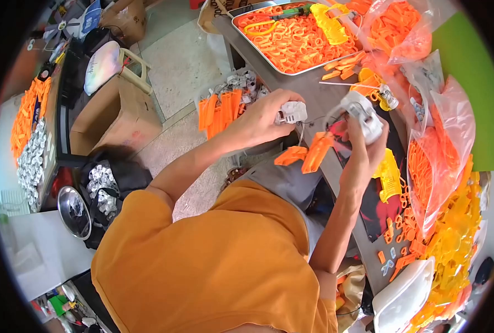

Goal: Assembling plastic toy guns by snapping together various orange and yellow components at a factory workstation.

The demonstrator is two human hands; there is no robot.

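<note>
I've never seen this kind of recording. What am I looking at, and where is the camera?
No machine here: a person is using their own bare hands. The single picture comes from the left of two wide fisheye cameras worn on the head, looking down, so straight edges bend.

The left hand holds a small whitish part; the right hand holds a bulkier white part. Orange pieces hang between them.

The table carries a metal tray of small orange parts, plus yellow parts.

Grey bench (377, 272) bears metal tray (290, 72); mat (363, 204), apparently.
</note>
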